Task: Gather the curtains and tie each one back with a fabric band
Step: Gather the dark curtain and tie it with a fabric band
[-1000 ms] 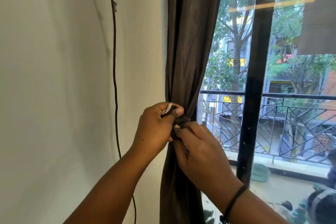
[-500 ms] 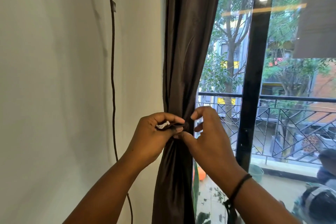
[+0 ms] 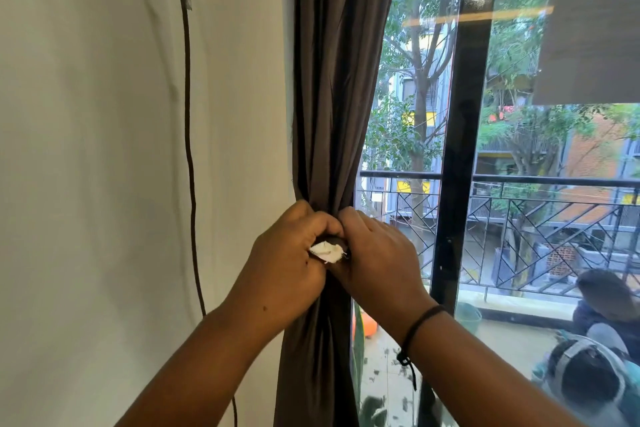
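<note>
Both hands (image 3: 346,253) now close together on the band (image 3: 327,251)

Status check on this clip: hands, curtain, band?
Left hand and right hand both gripping band at gathered curtain. Tie not visibly finished. Nothing blocking.

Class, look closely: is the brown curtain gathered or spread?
Gathered: the curtain narrows into a bunch where both hands, left hand and right hand, grip it.

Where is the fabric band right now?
In the head view, the dark fabric band with a frayed white end sits centre frame, pinched between the left hand and right hand against the gathered dark brown curtain.
</note>
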